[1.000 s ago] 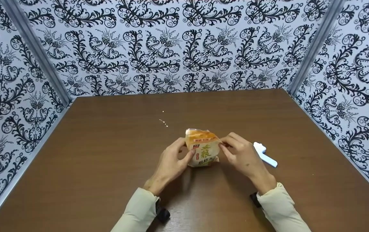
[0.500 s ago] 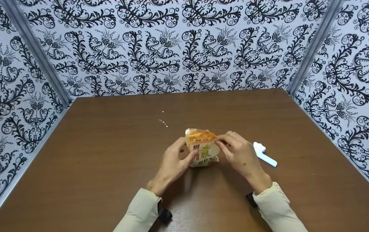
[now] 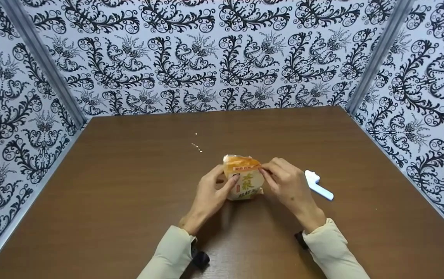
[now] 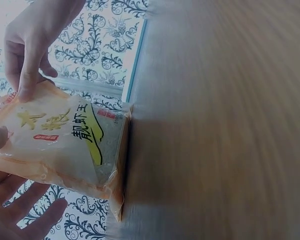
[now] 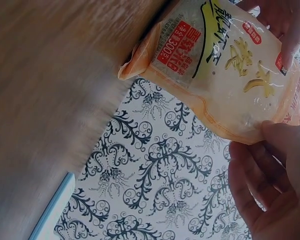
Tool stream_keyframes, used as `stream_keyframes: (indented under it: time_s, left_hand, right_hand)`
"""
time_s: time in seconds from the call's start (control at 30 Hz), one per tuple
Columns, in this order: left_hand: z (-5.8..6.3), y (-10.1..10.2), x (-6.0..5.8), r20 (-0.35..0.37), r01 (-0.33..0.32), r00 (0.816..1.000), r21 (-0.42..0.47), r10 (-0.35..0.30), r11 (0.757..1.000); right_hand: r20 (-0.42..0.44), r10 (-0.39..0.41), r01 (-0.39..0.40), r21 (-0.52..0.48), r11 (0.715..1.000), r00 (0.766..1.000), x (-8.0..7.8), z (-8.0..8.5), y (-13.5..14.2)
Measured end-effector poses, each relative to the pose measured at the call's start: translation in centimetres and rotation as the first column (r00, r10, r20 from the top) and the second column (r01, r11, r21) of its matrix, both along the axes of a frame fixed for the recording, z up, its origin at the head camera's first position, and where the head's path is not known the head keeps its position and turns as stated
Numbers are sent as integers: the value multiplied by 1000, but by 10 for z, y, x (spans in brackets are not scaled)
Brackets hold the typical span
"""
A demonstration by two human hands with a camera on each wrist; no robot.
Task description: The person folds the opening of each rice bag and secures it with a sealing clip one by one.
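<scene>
Head view: even light, soft shadows, pale glare low on tabletop (image 3: 136,174). 2 wrist views: tabletop blurred; left's wallpaper (image 4: 87,45) washed out upper left; right's packet (image 5: 225,75) lettering legible.

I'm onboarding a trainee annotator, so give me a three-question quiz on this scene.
1. True or false: the left hand is clear of the packet.
2. Seen from the head camera, where on the table is the white object? A) right of the right hand; B) between the hands; C) left of the left hand.
3. Fill in: the right hand pinches the packet's ____ (upper/lower) part.
Key: 1 false; 2 A; 3 upper.
</scene>
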State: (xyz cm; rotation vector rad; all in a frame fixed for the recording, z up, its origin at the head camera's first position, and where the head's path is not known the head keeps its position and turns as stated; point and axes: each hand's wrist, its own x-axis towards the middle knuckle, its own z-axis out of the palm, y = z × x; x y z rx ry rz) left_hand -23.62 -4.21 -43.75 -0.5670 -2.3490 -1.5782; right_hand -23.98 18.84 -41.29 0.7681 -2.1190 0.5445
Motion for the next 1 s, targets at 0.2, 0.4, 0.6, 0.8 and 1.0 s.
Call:
stream_keyframes:
  time_s: [0.2,0.4,0.6,0.8,1.0]
  left_hand:
    - [0,1,0,7,-5,1000,22,5,1000]
    - [1,0,0,23,-18,1000,16,17,1000]
    - [2,1,1,15,-29,999,-1,29,1000]
    - [2,5,1,-13,-28,1000,13,28,1000]
    - [6,9,2,25,-13,1000,104,10,995]
  right_hand:
    - [-53,1,2,49,999,999,1,3,1]
    - [-79,-4,8,58,998,997,1,3,0]
    - [-50,-5,6,18,1000,999,1,2,-1]
    - [-9,0,0,-17,1000,1000,2,3,-1]
    - [12,0,1,-29,1000,1000,3,4,-5]
